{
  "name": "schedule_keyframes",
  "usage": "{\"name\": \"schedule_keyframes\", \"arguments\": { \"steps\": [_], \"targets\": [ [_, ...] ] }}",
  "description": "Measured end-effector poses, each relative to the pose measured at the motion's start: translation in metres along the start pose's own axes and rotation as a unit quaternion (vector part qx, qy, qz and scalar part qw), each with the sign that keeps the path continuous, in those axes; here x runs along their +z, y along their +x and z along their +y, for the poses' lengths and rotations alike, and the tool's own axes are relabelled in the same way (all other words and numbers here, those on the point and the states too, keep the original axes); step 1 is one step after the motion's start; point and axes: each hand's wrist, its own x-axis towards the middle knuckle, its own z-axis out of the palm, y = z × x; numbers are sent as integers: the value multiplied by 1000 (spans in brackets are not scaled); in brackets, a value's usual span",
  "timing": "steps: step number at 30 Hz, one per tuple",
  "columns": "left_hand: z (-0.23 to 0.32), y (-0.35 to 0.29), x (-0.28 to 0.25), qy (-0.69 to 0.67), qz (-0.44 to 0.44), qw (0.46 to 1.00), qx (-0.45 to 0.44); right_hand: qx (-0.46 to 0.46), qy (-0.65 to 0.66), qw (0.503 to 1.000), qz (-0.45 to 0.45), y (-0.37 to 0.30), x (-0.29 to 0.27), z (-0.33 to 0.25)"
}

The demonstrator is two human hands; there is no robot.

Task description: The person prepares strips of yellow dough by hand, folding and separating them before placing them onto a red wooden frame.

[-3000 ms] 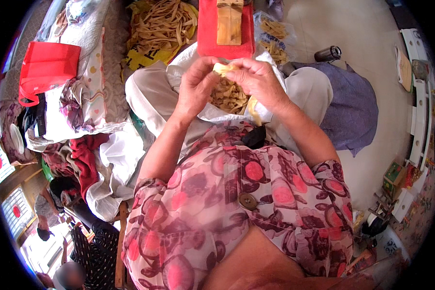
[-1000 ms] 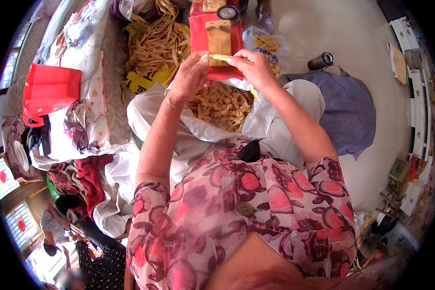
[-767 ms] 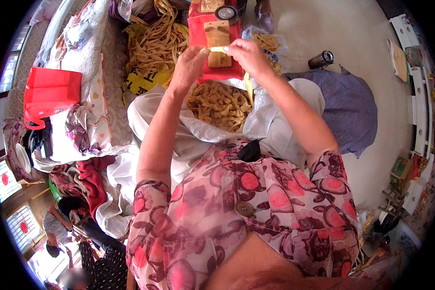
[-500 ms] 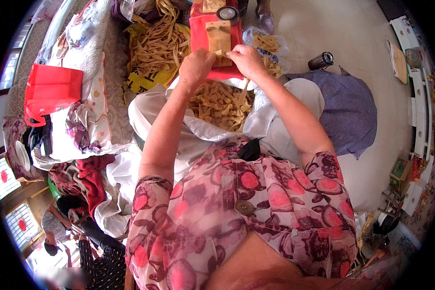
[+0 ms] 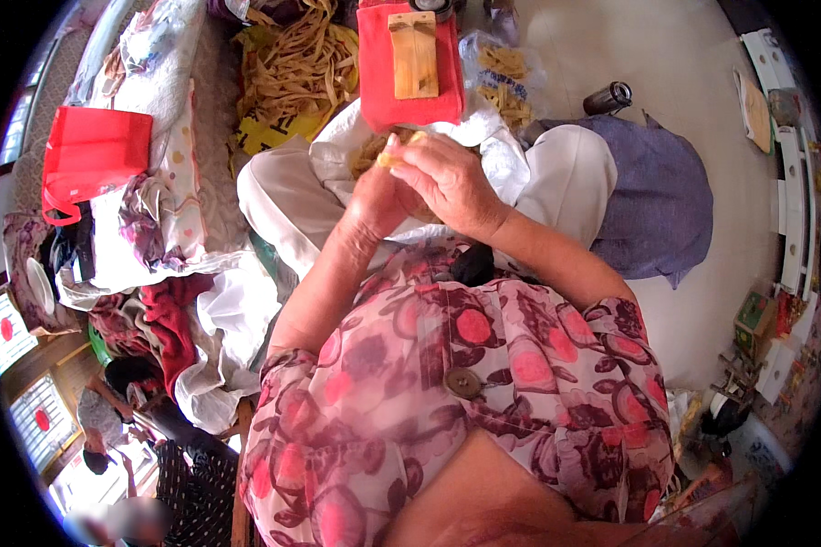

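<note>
My left hand [image 5: 374, 196] and my right hand [image 5: 447, 182] meet over my lap and together pinch a small yellowish strip piece [image 5: 394, 153]. Under them a white plastic bag [image 5: 497, 155] holds a pile of tan strips, mostly hidden by my hands. Just beyond lies a red cloth [image 5: 409, 68] with a pale wooden block [image 5: 414, 53] on it.
A heap of tan strips [image 5: 296, 64] lies at the far left of the red cloth. A clear bag of strips [image 5: 502, 77] and a dark can [image 5: 608, 96] sit on the floor. A red bag [image 5: 96, 159] rests on patterned bedding [image 5: 173, 191]. A purple cloth [image 5: 661, 196] lies right.
My hands were out over the red cloth at the wooden block; now they have drawn back toward my lap, holding the small piece above the white bag.
</note>
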Motion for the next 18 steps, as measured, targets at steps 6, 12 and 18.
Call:
{"name": "schedule_keyframes", "arguments": {
  "steps": [6,12,18],
  "targets": [
    [-2,-3,-3,45,97,994,39,105,133,985,-40,-17,7,-3],
    [1,-10,22,192,52,980,6,-2,-27,999,16,6,-3,-4],
    [9,-19,28,737,212,573,288,144,19,989,1,4,-1,13]
  ]
}}
